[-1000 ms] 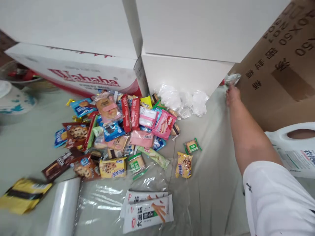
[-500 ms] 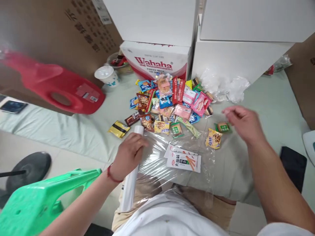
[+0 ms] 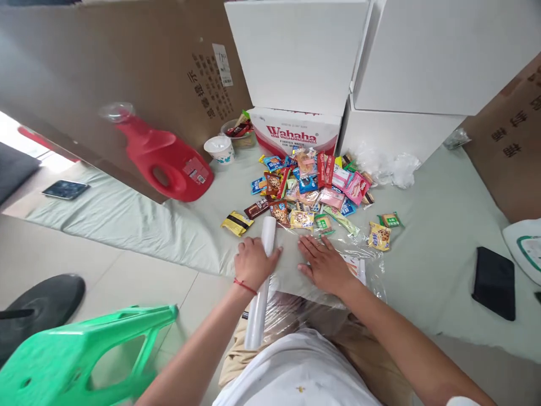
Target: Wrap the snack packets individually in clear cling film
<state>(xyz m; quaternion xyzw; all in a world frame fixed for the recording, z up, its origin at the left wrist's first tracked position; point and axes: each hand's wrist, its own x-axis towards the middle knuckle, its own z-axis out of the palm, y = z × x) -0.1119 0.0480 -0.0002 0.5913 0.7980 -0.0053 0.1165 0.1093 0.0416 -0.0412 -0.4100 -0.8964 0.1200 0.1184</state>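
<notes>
So the left hand point(image 3: 253, 264) is draped across the plastic roll point(image 3: 258, 316), just below the middle of the frame, thumb to the right of it and fingers to the left. Can't tell if that grip is actually clamped or only resting. The roll's long axis runs nearly up and down the picture, leaning a bit left at the bottom, with the lower end out over the lap.

The right hand point(image 3: 324, 266) has its grip loose, palm down and fingers apart, on the clear film point(image 3: 281, 322) to the right of the roll. So the roll lies left of that hand, with a gap between, and the left is clearly nearer. A white packet point(image 3: 359, 268) pokes out past the right hand (most of it's hidden). Snack pile point(image 3: 332, 197) sits just above both hands.
</notes>
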